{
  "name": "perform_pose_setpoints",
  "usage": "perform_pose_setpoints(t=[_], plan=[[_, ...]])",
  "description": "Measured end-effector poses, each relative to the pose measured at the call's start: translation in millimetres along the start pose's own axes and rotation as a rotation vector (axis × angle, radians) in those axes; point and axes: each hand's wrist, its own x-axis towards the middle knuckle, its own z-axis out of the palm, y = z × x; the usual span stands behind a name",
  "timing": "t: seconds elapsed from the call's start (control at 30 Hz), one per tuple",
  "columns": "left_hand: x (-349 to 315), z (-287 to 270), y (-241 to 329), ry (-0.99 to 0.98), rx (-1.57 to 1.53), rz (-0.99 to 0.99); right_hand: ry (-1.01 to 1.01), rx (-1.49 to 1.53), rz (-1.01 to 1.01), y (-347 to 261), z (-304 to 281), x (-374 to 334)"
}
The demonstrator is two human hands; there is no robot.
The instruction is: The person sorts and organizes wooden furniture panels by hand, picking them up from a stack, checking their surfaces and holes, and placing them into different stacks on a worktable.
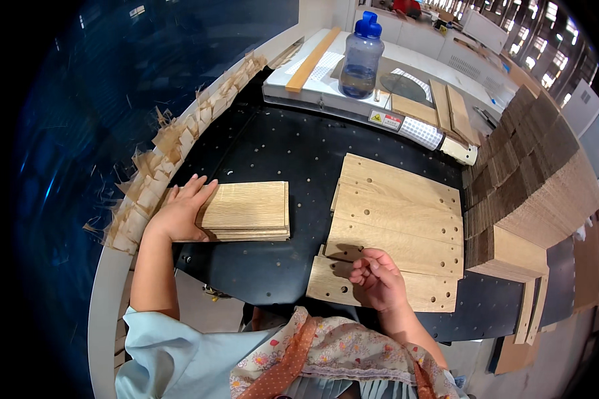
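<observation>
My left hand [183, 216] lies spread over the left end of a small stack of wood-grain boards [249, 206], its fingers at the far edge and its thumb at the near edge. To the right, several drilled wood-grain panels [396, 219] lie side by side, with holes near their ends. Over the nearest of those panels hovers my right hand [379, 278], its fingers curled in toward the palm and nothing visible in them. The hand casts a shadow on the panels.
Tall stacks of boards [506, 179] rise at the right. Behind the black perforated table [266, 156], a white machine top [306, 96] carries a blue-capped bottle [361, 63], a wooden strip [314, 58] and loose boards [440, 106]. Ragged tape scraps [173, 133] line the left edge.
</observation>
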Motion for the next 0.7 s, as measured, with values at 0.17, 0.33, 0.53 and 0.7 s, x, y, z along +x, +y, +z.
perform_pose_setpoints(t=[0.17, 0.33, 0.53, 0.7], plan=[[15.4, 1.4, 2.2, -0.049, -0.051, 0.040, -0.002, 0.011, 0.014, -1.1, 1.2, -2.7], [20.7, -1.0, 3.0, -0.054, -0.083, 0.055, -0.021, 0.049, 0.002, -3.3, -5.3, -5.1], [26.5, -2.4, 2.2, -0.071, -0.079, 0.083, -0.007, 0.078, -0.003, -3.4, -11.0, -7.8], [29.3, 0.6, -4.4, -0.068, -0.108, 0.128, 0.025, 0.037, -0.058, -10.1, -23.2, -17.4]])
